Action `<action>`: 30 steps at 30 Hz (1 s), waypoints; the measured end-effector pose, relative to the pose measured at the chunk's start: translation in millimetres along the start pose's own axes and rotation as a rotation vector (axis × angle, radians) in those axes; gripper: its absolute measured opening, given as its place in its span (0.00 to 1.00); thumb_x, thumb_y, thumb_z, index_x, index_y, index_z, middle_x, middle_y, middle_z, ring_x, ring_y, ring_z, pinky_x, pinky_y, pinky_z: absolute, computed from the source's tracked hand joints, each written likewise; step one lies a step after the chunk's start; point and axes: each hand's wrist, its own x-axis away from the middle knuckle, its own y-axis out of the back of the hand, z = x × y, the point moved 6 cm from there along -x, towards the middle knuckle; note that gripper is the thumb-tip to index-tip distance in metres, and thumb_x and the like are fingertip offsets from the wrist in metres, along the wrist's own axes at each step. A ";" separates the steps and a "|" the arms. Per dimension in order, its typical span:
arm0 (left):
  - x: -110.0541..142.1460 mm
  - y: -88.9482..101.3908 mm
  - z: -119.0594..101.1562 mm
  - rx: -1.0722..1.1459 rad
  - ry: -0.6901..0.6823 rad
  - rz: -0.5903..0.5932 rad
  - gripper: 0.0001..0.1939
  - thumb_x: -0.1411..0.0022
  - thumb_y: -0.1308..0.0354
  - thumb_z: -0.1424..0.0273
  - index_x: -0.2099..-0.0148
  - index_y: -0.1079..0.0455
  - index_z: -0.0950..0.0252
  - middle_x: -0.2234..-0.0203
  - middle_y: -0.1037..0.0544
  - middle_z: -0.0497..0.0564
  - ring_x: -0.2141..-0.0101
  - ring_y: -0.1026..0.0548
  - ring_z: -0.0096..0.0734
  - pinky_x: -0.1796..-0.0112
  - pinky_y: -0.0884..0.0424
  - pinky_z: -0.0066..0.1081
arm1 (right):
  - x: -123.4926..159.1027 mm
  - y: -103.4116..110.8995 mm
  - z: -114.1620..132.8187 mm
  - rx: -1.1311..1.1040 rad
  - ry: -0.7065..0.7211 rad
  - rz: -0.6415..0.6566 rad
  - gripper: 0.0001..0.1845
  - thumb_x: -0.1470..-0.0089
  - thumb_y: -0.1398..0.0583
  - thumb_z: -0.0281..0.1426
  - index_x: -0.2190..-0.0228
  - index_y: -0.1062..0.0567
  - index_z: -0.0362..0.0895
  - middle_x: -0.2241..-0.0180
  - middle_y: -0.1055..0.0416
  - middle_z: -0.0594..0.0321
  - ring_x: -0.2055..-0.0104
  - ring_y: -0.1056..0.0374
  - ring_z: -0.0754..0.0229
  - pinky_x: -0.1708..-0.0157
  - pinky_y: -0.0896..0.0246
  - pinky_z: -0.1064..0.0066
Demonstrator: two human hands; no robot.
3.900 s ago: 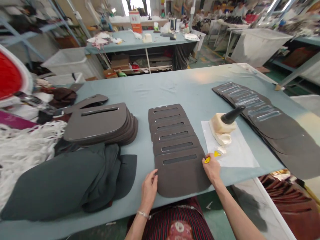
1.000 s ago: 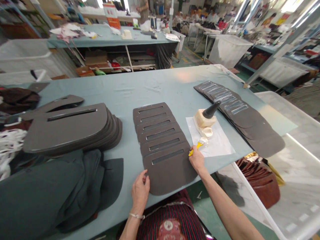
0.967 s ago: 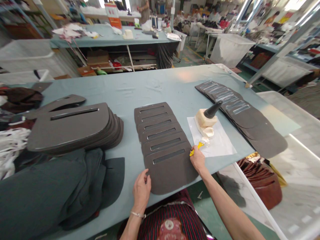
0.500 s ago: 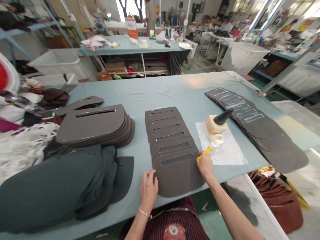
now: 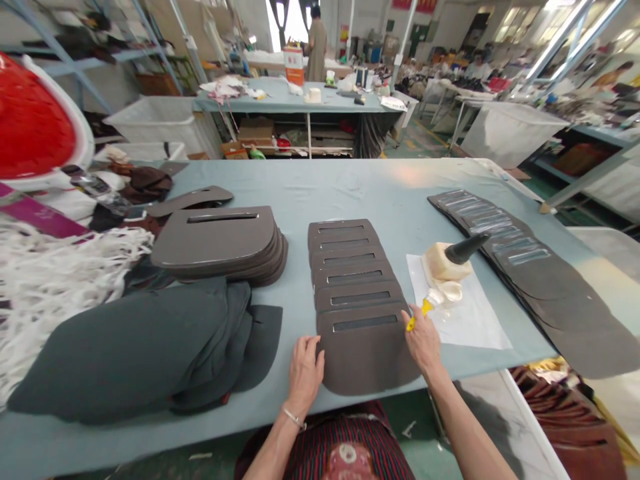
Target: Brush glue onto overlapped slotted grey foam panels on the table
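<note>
My right hand (image 5: 423, 339) is closed around the yellow handle of a brush (image 5: 426, 307). Its whitish bristles lie by a glob of white paste (image 5: 449, 292) on a white sheet (image 5: 483, 323). Behind the paste a cream plastic container (image 5: 443, 263) with a black cone nozzle lies on its side. My left hand (image 5: 306, 371) rests at the left edge of the nearest brown panel (image 5: 370, 360), fingers stretched out and holding nothing. Several such slotted panels overlap in a row (image 5: 350, 260) running away from me between my hands.
At left stand a stack of slotted brown panels (image 5: 215, 240) and a dark green cloth pile (image 5: 130, 353). More overlapping panels (image 5: 540, 287) reach past the table's right edge. White netting (image 5: 75, 273) lies far left. A person (image 5: 317, 47) stands beyond the far table (image 5: 280, 100).
My view has turned a little left, so the table's things sit further right. My right hand still grips the brush by the paste, and my left hand stays at the panel's edge.
</note>
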 end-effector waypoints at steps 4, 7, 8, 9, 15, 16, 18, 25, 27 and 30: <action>-3.3 0.2 -5.9 -0.039 -0.097 0.055 0.16 0.38 0.51 0.70 0.48 0.36 0.62 0.52 0.31 0.56 0.50 0.34 0.40 0.50 0.35 0.45 | 18.4 16.2 43.9 -0.427 0.134 0.032 0.19 0.39 0.51 0.40 0.53 0.29 0.44 0.60 0.29 0.53 0.60 0.33 0.56 0.59 0.40 0.67; -2.7 -6.2 -9.0 -0.059 -0.138 0.091 0.16 0.38 0.50 0.69 0.48 0.36 0.62 0.50 0.31 0.57 0.48 0.35 0.41 0.49 0.37 0.45 | 33.8 14.2 85.1 -0.688 0.162 0.118 0.14 0.40 0.49 0.38 0.62 0.27 0.44 0.64 0.27 0.59 0.66 0.32 0.61 0.62 0.39 0.71; -2.2 -8.4 -9.5 -0.061 -0.136 0.096 0.16 0.38 0.50 0.69 0.48 0.35 0.62 0.50 0.30 0.56 0.48 0.35 0.41 0.49 0.37 0.45 | 37.8 11.3 98.3 -0.735 0.157 0.143 0.13 0.41 0.48 0.38 0.64 0.27 0.44 0.66 0.27 0.60 0.68 0.32 0.62 0.65 0.39 0.72; -1.8 -10.0 -10.2 -0.061 -0.130 0.098 0.15 0.38 0.50 0.69 0.49 0.35 0.62 0.50 0.30 0.56 0.48 0.34 0.41 0.49 0.37 0.45 | 41.2 8.2 110.7 -0.770 0.155 0.163 0.12 0.41 0.47 0.37 0.66 0.27 0.44 0.68 0.27 0.62 0.70 0.32 0.63 0.66 0.39 0.73; -13.2 40.9 -7.0 -0.130 -0.044 -0.052 0.16 0.37 0.50 0.67 0.47 0.36 0.62 0.50 0.29 0.56 0.47 0.35 0.40 0.48 0.39 0.44 | 54.3 1.7 143.5 -0.957 0.221 0.157 0.12 0.41 0.47 0.36 0.63 0.26 0.44 0.62 0.27 0.57 0.62 0.29 0.60 0.59 0.36 0.71; -17.4 65.3 -0.1 -0.187 0.009 -0.145 0.17 0.38 0.50 0.67 0.46 0.36 0.62 0.50 0.30 0.57 0.46 0.36 0.42 0.47 0.41 0.45 | 55.5 -0.2 141.0 -0.962 0.224 0.160 0.13 0.42 0.46 0.36 0.61 0.26 0.44 0.60 0.27 0.56 0.60 0.29 0.59 0.58 0.36 0.69; -20.6 125.8 21.2 -0.336 0.164 -0.397 0.20 0.39 0.49 0.65 0.45 0.37 0.63 0.47 0.32 0.60 0.44 0.39 0.46 0.45 0.44 0.49 | 56.9 -6.9 134.5 -0.960 0.221 0.184 0.14 0.42 0.46 0.38 0.59 0.26 0.45 0.59 0.27 0.55 0.59 0.29 0.57 0.58 0.35 0.67; -4.4 236.9 111.8 -0.218 0.513 -0.430 0.16 0.43 0.46 0.55 0.63 0.28 0.63 0.70 0.26 0.50 0.68 0.28 0.33 0.61 0.31 0.35 | 77.9 -20.9 178.2 -1.108 0.247 0.382 0.16 0.41 0.49 0.37 0.54 0.30 0.47 0.71 0.29 0.61 0.75 0.34 0.65 0.73 0.36 0.73; -1.5 219.7 111.2 -0.007 0.561 -0.345 0.17 0.46 0.43 0.53 0.65 0.29 0.62 0.74 0.26 0.47 0.72 0.28 0.29 0.64 0.31 0.31 | 91.1 -15.2 213.5 -1.164 0.289 0.455 0.13 0.41 0.49 0.36 0.58 0.29 0.47 0.71 0.30 0.62 0.73 0.33 0.64 0.72 0.37 0.75; 0.1 171.5 82.0 0.270 0.574 -0.166 0.19 0.46 0.44 0.52 0.61 0.29 0.63 0.72 0.24 0.47 0.70 0.26 0.29 0.65 0.29 0.29 | 107.2 -5.5 258.2 -1.197 0.312 0.538 0.11 0.46 0.43 0.35 0.60 0.32 0.47 0.68 0.31 0.64 0.69 0.34 0.64 0.69 0.37 0.75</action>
